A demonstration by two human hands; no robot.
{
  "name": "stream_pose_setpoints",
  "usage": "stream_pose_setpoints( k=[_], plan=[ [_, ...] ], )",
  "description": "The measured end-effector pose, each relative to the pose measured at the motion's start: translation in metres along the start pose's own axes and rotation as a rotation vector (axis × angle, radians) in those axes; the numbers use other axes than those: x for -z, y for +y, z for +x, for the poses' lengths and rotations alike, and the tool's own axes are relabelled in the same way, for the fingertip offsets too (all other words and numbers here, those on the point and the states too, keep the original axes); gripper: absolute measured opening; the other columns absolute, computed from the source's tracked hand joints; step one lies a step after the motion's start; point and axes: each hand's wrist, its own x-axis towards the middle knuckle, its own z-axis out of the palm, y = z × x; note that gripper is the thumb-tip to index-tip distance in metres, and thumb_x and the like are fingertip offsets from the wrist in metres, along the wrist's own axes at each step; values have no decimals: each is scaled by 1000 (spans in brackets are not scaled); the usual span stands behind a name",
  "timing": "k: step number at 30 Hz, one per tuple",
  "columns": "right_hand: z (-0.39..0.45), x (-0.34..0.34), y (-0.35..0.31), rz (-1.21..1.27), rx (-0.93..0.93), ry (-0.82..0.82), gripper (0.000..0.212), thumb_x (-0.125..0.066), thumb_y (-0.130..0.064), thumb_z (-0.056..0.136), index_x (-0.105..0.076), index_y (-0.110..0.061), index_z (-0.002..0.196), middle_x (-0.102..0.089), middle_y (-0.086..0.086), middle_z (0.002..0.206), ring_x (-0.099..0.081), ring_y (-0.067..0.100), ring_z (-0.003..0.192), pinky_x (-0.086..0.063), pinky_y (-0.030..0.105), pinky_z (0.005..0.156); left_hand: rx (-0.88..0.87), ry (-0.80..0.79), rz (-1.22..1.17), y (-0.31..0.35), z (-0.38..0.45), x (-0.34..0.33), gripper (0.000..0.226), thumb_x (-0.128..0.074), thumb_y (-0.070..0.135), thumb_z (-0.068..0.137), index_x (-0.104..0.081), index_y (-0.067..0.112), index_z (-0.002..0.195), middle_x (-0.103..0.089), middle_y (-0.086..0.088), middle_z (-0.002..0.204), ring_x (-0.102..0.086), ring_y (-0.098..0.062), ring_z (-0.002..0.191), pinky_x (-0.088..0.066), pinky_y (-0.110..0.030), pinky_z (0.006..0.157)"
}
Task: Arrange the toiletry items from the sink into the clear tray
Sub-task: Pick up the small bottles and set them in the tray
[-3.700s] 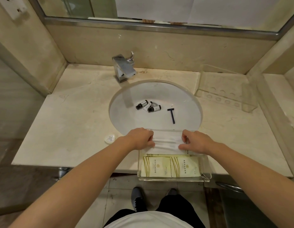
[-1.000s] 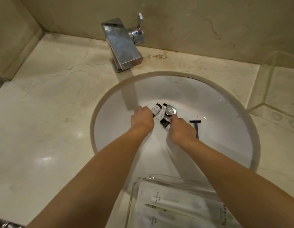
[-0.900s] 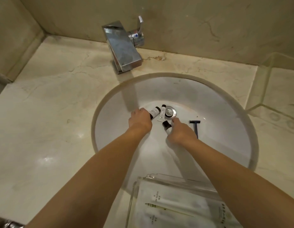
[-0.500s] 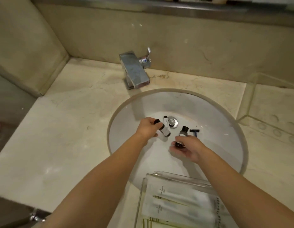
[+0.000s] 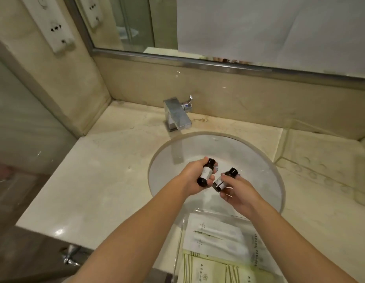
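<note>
My left hand (image 5: 193,176) grips a small dark bottle with a white label (image 5: 206,172), held above the white sink basin (image 5: 167,160). My right hand (image 5: 236,190) holds a second small dark bottle (image 5: 224,179) just to the right of the first, the two nearly touching. The clear tray (image 5: 182,231) sits on the counter's front edge below my hands, with white and green-striped sachets (image 5: 216,235) inside. My hands hide the basin floor, so the razor and third bottle are out of sight.
A chrome faucet (image 5: 177,114) stands behind the basin. A second clear holder with round recesses (image 5: 320,170) lies on the right of the marble counter (image 5: 95,190). Above are a mirror (image 5: 259,27) and wall sockets (image 5: 55,27).
Both hands have lifted out of the basin, each with a small bottle, and drawn back toward the tray. The view has tilted up to show the mirror.
</note>
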Motion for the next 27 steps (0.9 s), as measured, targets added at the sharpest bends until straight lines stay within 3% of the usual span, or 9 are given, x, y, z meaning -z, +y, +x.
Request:
stream_pose_setpoints(
  k=[6, 10, 14, 18, 22, 27],
  plan=[
    [-40, 6, 4, 131, 31, -20, 28, -58, -6, 90, -52, -22, 112, -58, 11, 83, -61, 28, 76, -51, 30, 65, 55, -16, 135, -13, -32, -1, 32, -40, 37, 99, -55, 11, 86, -56, -6, 51, -46, -11, 34, -32, -14, 30],
    [-65, 11, 11, 99, 31, -49, 14, -59, -15, 94, -54, -14, 107, -64, 15, 83, -69, 26, 70, -53, 26, 59, 102, 6, 189, -23, -48, 6, 36, -38, 40, 100, -48, 10, 83, -55, -6, 48, -45, -12, 32, -31, -13, 31],
    [-75, 14, 18, -33, -11, 23, 26, -61, -33, 92, -47, -12, 94, -60, 8, 66, -57, 14, 48, -43, 19, 42, 71, -17, 267, -36, -60, 13, 33, -40, 39, 100, -51, 10, 87, -55, -8, 61, -45, -13, 38, -32, -15, 34],
    [-87, 14, 18, -200, -127, 47, 26, -60, -39, 91, -50, -15, 91, -54, 2, 53, -45, 11, 42, -33, 19, 38, 19, -57, 345, -47, -74, 14, 27, -49, 35, 98, -55, 9, 90, -55, -8, 70, -46, -15, 49, -34, -19, 38],
    [-98, 16, 19, -198, -264, -7, 31, -55, -41, 94, -53, -13, 83, -52, 2, 54, -42, 9, 41, -32, 16, 37, -8, -104, 441, -50, -87, 17, 21, -54, 32, 96, -58, 11, 94, -61, -8, 80, -53, -15, 57, -36, -20, 41],
    [-106, 26, 23, -162, -300, -153, 28, -51, -41, 96, -48, -13, 97, -52, 2, 61, -44, 8, 46, -36, 15, 39, -41, -153, 556, -47, -96, 27, 28, -52, 26, 96, -62, 4, 111, -67, -11, 92, -60, -17, 65, -42, -23, 47]
  ],
)
